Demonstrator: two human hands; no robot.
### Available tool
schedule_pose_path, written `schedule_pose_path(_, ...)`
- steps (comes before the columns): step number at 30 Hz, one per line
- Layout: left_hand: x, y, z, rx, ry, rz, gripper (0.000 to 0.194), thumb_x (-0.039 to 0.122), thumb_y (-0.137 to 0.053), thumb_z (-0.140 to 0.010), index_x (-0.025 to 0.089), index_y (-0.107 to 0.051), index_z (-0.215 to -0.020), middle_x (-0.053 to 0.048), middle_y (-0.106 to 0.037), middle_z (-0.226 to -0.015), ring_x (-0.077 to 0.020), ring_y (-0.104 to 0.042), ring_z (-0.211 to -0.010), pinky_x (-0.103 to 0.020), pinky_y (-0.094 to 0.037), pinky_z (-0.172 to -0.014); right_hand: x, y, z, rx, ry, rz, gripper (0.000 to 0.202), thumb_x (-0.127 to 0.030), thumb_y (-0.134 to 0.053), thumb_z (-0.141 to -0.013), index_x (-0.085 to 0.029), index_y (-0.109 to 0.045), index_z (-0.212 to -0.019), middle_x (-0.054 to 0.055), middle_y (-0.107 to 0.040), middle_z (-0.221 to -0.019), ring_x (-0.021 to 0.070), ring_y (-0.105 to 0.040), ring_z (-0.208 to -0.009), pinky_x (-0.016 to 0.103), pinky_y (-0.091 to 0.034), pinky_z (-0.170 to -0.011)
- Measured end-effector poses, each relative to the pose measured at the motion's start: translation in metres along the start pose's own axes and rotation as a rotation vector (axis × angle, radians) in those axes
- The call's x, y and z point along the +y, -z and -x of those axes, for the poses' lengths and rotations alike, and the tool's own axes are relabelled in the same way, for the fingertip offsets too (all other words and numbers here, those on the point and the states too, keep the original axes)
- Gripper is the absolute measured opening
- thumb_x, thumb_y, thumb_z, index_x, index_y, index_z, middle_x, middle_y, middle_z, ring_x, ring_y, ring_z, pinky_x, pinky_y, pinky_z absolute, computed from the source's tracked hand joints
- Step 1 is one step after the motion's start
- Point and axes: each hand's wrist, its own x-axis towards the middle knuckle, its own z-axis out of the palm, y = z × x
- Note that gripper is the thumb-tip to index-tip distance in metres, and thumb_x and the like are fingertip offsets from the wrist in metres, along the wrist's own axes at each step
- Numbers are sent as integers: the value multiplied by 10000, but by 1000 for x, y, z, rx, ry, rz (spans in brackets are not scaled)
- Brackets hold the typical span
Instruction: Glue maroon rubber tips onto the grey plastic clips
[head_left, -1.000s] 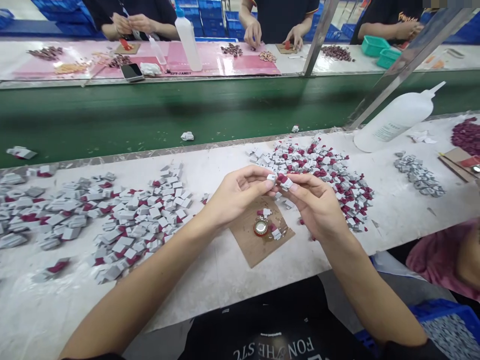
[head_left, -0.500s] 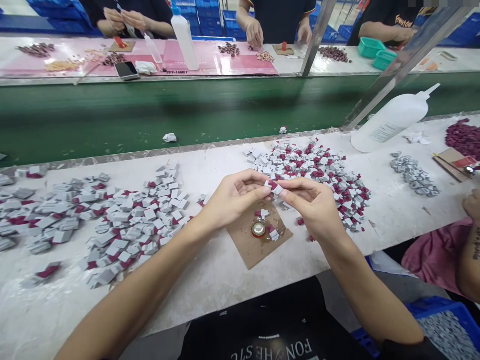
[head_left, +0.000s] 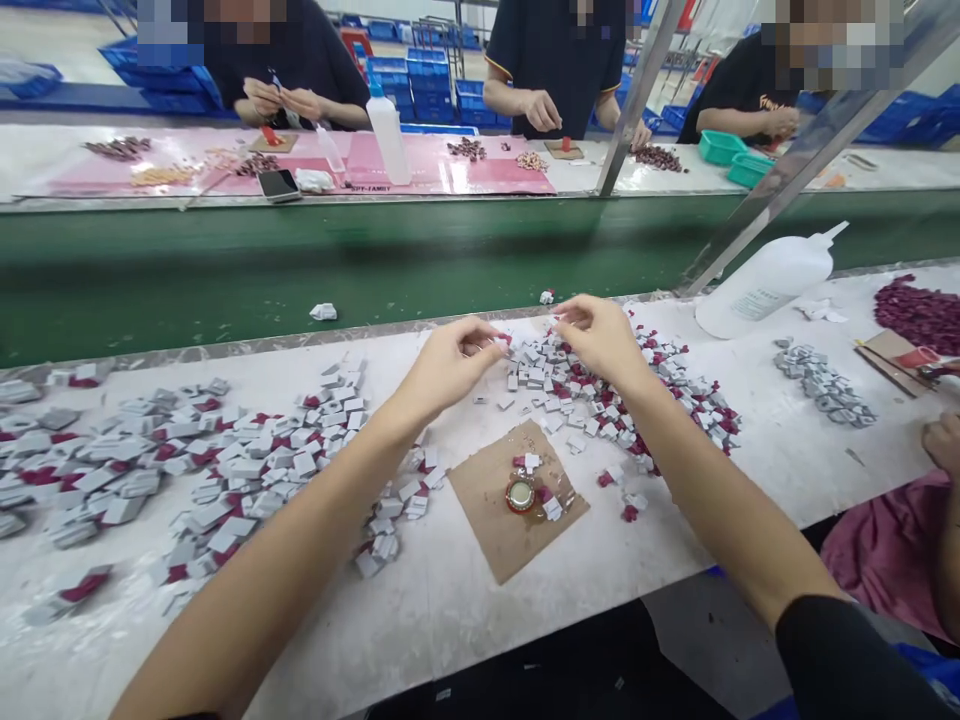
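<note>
My left hand (head_left: pixel 454 365) is closed, with a small maroon-and-white plastic piece (head_left: pixel 504 342) at its fingertips. To its right, my right hand (head_left: pixel 600 340) is over the far part of a pile of small grey-and-maroon pieces (head_left: pixel 555 385). Its thumb and fingers are drawn together; what they hold, if anything, is too small to make out. Nearer to me lies a square of brown cardboard (head_left: pixel 491 540), with a bottle cap (head_left: pixel 520 495) and a couple of maroon-and-white pieces (head_left: pixel 553 507) on it, amid wet shiny spots.
Many larger grey-and-maroon parts (head_left: pixel 247 470) spread over the left of the white table (head_left: pixel 450 630). A white squeeze bottle (head_left: pixel 765 285) leans at the right by a metal post (head_left: pixel 720 235). Beyond a green belt (head_left: pixel 262 255), co-workers sit at another table. A co-worker's hand (head_left: pixel 941 440) is at the right edge.
My hands were together over the cardboard on a maroon-and-white piece. They have moved apart and farther out, the right one to the pile's far side. The view has tilted up.
</note>
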Motion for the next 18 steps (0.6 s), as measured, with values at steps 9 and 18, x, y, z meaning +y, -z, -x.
schedule_pose_path(9, -17, -18, -129, 194, 316, -226, 92, 176, -816, -883, 197, -727, -875, -223, -825, -1151, -352, -766, -1109, -496, -588, -989, 2, -41, -98, 15, -103, -8, 157, -56, -789, -759, -203, -764, -808, 122, -815, -1041, 360, -726, -1202, 512, -516, -1155)
schedule_pose_path(18, -7, -41, -161, 107, 360, -117, 98, 175, -821, -899, 167, -780, -987, -180, -841, -1044, -334, -808, -1006, -409, -612, -881, 6, -11, -73, -11, -139, -595, 176, -304, -763, -809, -250, -714, -969, 25, -793, -858, 203, -774, -801, 334, -641, -743)
